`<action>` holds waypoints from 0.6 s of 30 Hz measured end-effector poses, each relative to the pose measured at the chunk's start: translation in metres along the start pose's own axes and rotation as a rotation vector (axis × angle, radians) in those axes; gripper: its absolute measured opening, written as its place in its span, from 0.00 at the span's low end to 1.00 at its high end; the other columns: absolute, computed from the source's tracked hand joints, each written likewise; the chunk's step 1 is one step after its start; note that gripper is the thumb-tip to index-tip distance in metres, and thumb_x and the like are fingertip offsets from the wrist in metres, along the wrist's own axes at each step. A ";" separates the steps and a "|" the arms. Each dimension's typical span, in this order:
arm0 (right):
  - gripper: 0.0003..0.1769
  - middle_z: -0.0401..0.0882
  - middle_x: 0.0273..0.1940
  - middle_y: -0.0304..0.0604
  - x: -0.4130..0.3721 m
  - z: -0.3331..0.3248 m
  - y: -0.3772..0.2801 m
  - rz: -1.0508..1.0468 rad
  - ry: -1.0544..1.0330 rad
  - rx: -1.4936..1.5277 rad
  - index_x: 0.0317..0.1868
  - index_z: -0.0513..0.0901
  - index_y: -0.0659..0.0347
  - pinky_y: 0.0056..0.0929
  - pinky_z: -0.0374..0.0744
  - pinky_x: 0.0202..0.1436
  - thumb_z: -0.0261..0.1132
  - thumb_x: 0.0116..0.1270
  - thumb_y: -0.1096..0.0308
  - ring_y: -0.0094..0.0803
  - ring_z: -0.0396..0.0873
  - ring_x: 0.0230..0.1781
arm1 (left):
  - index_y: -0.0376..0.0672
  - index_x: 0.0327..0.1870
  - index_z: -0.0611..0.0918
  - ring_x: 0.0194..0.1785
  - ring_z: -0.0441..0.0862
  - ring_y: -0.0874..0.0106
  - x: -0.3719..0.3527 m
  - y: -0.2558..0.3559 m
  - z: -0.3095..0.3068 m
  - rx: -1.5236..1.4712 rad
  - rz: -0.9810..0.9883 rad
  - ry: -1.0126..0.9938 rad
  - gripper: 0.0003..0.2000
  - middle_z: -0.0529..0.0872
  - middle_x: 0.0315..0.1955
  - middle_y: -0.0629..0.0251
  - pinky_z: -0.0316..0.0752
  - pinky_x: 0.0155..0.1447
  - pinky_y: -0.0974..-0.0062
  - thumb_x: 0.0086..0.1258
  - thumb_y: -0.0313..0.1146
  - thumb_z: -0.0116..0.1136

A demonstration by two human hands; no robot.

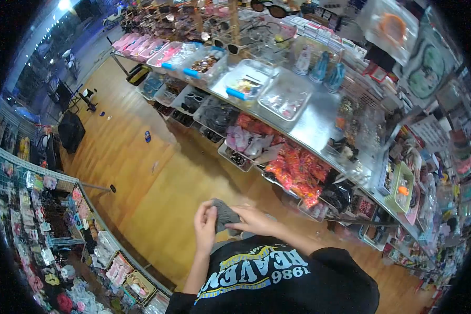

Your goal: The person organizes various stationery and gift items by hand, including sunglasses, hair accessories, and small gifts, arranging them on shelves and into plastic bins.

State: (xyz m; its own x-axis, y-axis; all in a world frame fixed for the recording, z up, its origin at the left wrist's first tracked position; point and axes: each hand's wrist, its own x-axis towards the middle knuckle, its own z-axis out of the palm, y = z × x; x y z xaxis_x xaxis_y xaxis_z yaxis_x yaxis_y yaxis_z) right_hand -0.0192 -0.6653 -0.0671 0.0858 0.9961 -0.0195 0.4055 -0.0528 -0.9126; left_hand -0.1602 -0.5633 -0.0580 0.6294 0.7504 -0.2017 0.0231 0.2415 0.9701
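Note:
A grey cloth (225,215) is held up between my two hands, in front of my black printed shirt. My left hand (205,222) grips its left edge, thumb on the near side and fingers folded behind. From the right, my right hand (250,220) pinches the cloth's other side, with some fingers bent over it. The cloth looks bunched or folded, and its full shape is hidden by my fingers. Both hands hang over the wooden floor, apart from the shelves.
A metal counter (319,123) with trays and packaged goods runs along the right. Bins (214,116) and orange-red packets (298,170) fill the shelf under it. On the left stands a curved display rack (97,209). A dark bag (71,131) lies on the wooden floor (167,193).

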 end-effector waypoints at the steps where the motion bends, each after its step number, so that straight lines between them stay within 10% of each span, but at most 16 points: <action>1: 0.30 0.76 0.51 0.53 0.012 0.000 -0.002 0.051 0.001 0.010 0.58 0.73 0.63 0.41 0.69 0.58 0.66 0.60 0.53 0.48 0.75 0.51 | 0.37 0.47 0.77 0.38 0.73 0.85 0.013 0.014 -0.008 0.010 0.049 0.021 0.09 0.79 0.34 0.73 0.70 0.44 0.84 0.74 0.32 0.50; 7: 0.20 0.78 0.48 0.47 0.077 -0.108 -0.011 0.097 0.523 -0.195 0.52 0.75 0.66 0.32 0.76 0.52 0.64 0.61 0.66 0.34 0.77 0.50 | 0.36 0.42 0.75 0.44 0.72 0.80 0.104 0.044 -0.037 0.103 0.252 0.030 0.08 0.77 0.40 0.68 0.67 0.50 0.83 0.74 0.29 0.43; 10: 0.17 0.80 0.47 0.53 0.123 -0.198 0.007 0.004 0.852 -0.421 0.50 0.76 0.66 0.37 0.75 0.54 0.63 0.63 0.67 0.45 0.79 0.50 | 0.37 0.42 0.74 0.44 0.71 0.79 0.155 0.067 -0.030 0.099 0.198 -0.127 0.08 0.76 0.39 0.68 0.65 0.50 0.84 0.74 0.31 0.43; 16: 0.26 0.79 0.47 0.58 0.218 -0.311 0.080 0.144 0.527 -0.643 0.54 0.73 0.69 0.37 0.75 0.52 0.64 0.61 0.58 0.48 0.79 0.47 | 0.40 0.47 0.71 0.37 0.72 0.80 0.277 0.071 0.015 0.125 -0.066 -0.396 0.11 0.77 0.31 0.67 0.67 0.42 0.81 0.75 0.39 0.46; 18: 0.32 0.80 0.44 0.62 0.241 -0.328 0.083 0.561 -0.012 -0.620 0.55 0.71 0.69 0.39 0.76 0.47 0.64 0.59 0.51 0.51 0.79 0.43 | 0.40 0.48 0.70 0.32 0.75 0.79 0.307 0.070 0.040 0.301 -0.087 -0.514 0.14 0.79 0.28 0.66 0.68 0.39 0.79 0.75 0.42 0.47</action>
State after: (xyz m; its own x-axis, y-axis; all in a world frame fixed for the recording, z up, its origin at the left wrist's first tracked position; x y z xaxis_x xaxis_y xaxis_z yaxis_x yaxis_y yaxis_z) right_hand 0.3332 -0.4529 -0.0135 0.4157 0.8111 -0.4114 0.7331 -0.5666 -0.3763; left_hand 0.0656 -0.3408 -0.0466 0.9086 0.3240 -0.2636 0.2627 0.0474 0.9637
